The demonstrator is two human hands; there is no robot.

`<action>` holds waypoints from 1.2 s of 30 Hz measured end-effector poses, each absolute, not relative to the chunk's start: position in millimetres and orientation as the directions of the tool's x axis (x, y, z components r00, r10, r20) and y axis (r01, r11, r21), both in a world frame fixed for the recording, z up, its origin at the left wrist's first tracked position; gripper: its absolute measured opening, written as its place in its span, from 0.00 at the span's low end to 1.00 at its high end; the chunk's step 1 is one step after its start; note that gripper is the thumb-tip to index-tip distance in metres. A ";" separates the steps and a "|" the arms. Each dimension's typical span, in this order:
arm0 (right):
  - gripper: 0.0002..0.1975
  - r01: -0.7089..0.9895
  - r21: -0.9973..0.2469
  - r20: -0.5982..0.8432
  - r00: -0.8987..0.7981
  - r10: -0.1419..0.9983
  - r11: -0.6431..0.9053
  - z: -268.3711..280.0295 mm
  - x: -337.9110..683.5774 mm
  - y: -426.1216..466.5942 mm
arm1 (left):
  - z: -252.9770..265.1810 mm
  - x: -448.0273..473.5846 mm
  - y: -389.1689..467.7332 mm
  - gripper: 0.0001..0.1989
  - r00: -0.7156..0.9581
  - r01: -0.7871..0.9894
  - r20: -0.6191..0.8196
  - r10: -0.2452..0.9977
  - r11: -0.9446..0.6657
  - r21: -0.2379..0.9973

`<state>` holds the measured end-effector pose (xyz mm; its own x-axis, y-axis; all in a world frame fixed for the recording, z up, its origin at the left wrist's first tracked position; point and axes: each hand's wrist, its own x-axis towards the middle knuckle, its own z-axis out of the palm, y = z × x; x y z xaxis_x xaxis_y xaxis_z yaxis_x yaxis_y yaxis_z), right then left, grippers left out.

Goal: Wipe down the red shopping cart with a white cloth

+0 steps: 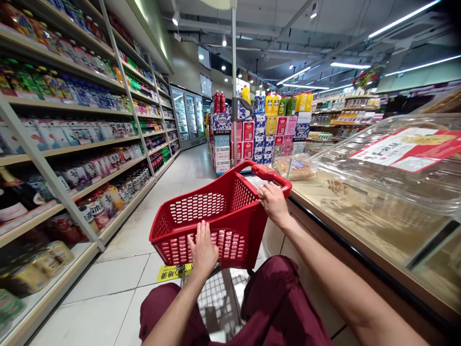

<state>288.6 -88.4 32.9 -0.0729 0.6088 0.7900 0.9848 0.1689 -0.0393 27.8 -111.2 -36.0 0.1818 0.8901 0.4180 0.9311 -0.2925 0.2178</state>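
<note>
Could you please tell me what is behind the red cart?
Behind the red cart, stacked boxes with bottles on top are visible; the cart covers part of the stack's base.

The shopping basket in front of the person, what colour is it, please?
The basket is red, and it shows best in the head view.

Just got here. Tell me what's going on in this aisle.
A person in maroon fabric trousers has both hands at a red plastic shopping cart with perforated walls. The left hand lies open against its near side; the right hand is at the rim beside the red curved handle, with something whitish, too small to identify, at its fingers. Wooden-edged drink shelves stand to the left, a clear plastic box with a red-and-white label to the right.
</note>
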 end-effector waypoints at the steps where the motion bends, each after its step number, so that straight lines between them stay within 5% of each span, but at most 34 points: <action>1: 0.14 0.983 -0.038 0.788 -0.082 0.610 0.181 29.1 273.7 -85.6 | -36.6 27.2 -110.9 0.35 0.186 0.935 0.421 0.888 -0.292 0.203; 6: 0.10 0.949 0.065 0.698 -0.264 0.666 0.308 33.0 255.2 -86.0 | -38.2 23.1 -110.3 0.35 0.223 0.943 0.448 0.866 -0.309 0.127; 12: 0.13 0.992 -0.115 0.791 0.117 0.600 -0.043 62.8 318.8 -102.6 | -34.5 30.0 -112.8 0.35 0.192 0.948 0.430 0.882 -0.281 0.153; 18: 0.12 0.946 0.068 0.713 -0.269 0.647 0.317 37.2 260.4 -94.0 | -30.2 28.3 -113.7 0.35 0.209 0.952 0.415 0.885 -0.282 0.123; 24: 0.13 0.992 -0.125 0.838 0.097 0.537 0.015 52.4 297.2 -99.6 | -31.8 29.6 -114.2 0.35 0.203 0.950 0.411 0.889 -0.281 0.137; 30: 0.09 0.944 0.053 0.713 -0.263 0.650 0.325 32.3 244.0 -94.9 | -31.3 22.7 -114.3 0.34 0.235 0.949 0.417 0.878 -0.301 0.099; 36: 0.12 0.991 -0.131 0.789 0.083 0.609 0.035 51.2 281.3 -101.5 | -36.2 22.5 -113.2 0.35 0.196 0.955 0.419 0.887 -0.270 0.125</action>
<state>281.3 -101.5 51.2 0.0828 0.6087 0.7891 0.9908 0.0346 -0.1307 22.5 -113.2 -36.2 0.1958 0.8867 0.4189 0.9548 -0.2699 0.1249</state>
